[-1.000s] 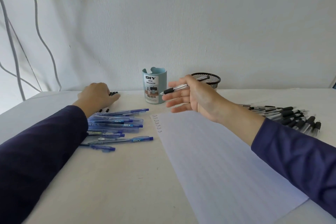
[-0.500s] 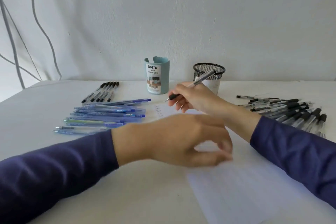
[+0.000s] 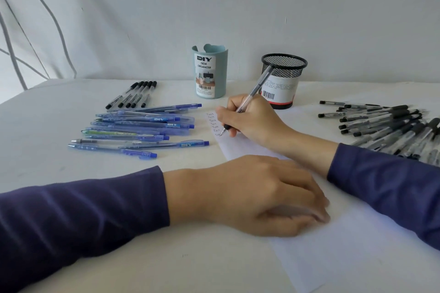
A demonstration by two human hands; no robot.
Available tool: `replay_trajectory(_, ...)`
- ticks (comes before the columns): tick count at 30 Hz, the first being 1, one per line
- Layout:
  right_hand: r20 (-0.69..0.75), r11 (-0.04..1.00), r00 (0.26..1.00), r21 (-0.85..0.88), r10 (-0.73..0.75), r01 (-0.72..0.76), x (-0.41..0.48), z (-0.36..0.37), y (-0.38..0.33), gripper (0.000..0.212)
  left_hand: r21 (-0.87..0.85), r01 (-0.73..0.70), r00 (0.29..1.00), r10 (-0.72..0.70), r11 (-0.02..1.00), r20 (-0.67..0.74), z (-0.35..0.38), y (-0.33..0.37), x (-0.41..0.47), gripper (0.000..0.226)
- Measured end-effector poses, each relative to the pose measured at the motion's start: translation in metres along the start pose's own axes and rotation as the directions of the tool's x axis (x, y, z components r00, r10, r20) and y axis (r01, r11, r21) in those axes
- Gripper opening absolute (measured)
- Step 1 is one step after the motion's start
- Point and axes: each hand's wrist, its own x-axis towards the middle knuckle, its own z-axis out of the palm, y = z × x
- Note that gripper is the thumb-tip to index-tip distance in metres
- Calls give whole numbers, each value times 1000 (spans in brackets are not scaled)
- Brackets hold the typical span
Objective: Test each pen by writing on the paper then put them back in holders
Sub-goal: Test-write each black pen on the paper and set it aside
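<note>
My right hand [image 3: 252, 119] grips a clear pen with a black grip [image 3: 256, 88], its tip touching the white paper [image 3: 357, 245] under a column of written words. My left hand [image 3: 257, 195] rests flat on the paper, fingers relaxed. A pale blue holder [image 3: 210, 74] and a black mesh holder [image 3: 283, 78] stand behind the paper. Several blue pens [image 3: 142, 128] lie left of the paper. Several black pens [image 3: 392, 126] lie in a pile at the right. Another row of black pens [image 3: 135, 95] lies at the back left.
The white table [image 3: 59, 173] meets a white wall behind the holders. Grey cables [image 3: 59, 31] hang down the wall at the far left. My dark blue sleeves cover the lower left and lower right of the view.
My left hand came from the back-left row of pens and settled on the paper. My right hand lowered the pen from mid-air until its tip met the paper.
</note>
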Motion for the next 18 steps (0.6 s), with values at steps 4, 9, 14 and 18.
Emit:
replay_trajectory(4, 4, 1000, 1000, 9, -8, 8, 2, 2, 3, 37, -21, 38, 999, -38, 999, -13, 2, -2, -7, 25)
replay_trajectory(9, 16, 999, 999, -6, -33, 33, 2, 4, 6, 36, -91, 84, 996, -82, 992, 30, 5, -5, -15, 32)
replay_trajectory(14, 14, 1000, 1000, 7, -18, 18, 1, 4, 6, 33, -110, 96, 995, -94, 989, 20, 6, -5, -13, 32)
replay_trajectory(18, 26, 1000, 1000, 16, -9, 8, 1, 5, 4, 35, -120, 91, 996, -91, 989, 3, 6, -4, -12, 31)
